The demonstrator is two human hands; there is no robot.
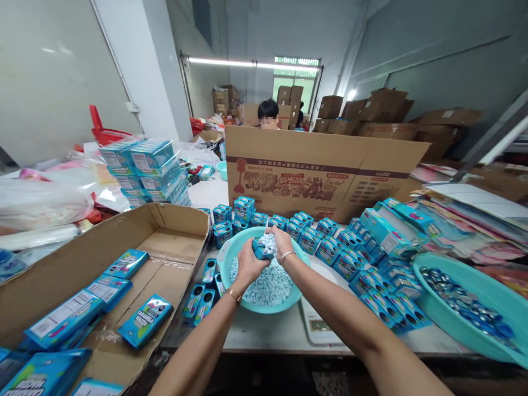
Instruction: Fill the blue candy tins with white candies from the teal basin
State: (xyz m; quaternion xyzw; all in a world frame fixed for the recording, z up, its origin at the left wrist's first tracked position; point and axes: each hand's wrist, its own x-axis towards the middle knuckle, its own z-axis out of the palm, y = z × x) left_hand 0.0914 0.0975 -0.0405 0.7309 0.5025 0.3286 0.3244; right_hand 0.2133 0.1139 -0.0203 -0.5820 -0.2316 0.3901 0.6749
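Over a teal bowl (225,258) full of small pale blue candies (268,286), my left hand (248,263) grips a small blue tin (260,252) heaped with candies. My right hand (281,240) is cupped over the tin's top, its fingers closed on the candies there. Both wrists wear thin bracelets. Several small open blue tins (350,258) stand in rows behind and to the right of the bowl. A few more tins (200,300) lie left of the bowl.
An open cardboard box (173,242) at left holds blue flat packs (144,319). A teal basin (449,324) of blue lids sits at right. A white scale (315,324) lies beside the bowl. A person sits behind an upright carton (322,170). Stacked blue packs (144,170) stand back left.
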